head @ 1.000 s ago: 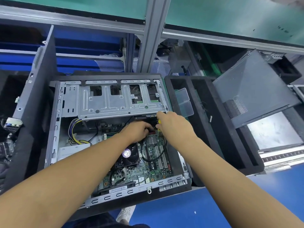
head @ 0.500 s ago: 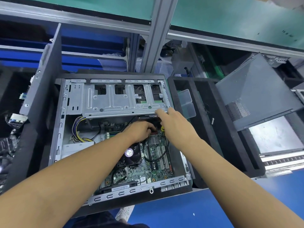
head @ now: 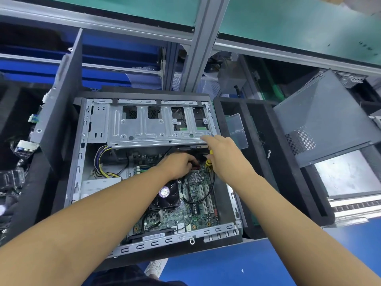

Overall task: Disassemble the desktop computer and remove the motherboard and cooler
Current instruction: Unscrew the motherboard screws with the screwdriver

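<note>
Left hand (head: 179,166): fingers curled down at the motherboard's far edge; what it grasps cannot be told.
Cooler (head: 167,195): just below the left wrist.
Motherboard (head: 198,205): in case (head: 79,162), below both hands.
Right hand (head: 224,157): grips yellow tool (head: 208,163), forefinger out to cage (head: 144,129).

No legible text anywhere. Barcode sticker (head: 153,236) on computer case (head: 82,141) front rail: print too small. Round hub label (head: 164,191) on cooler fan (head: 172,201): blurred (purple-white only). White tag (head: 268,154) on foam tray (head: 274,182): unreadable.
</note>
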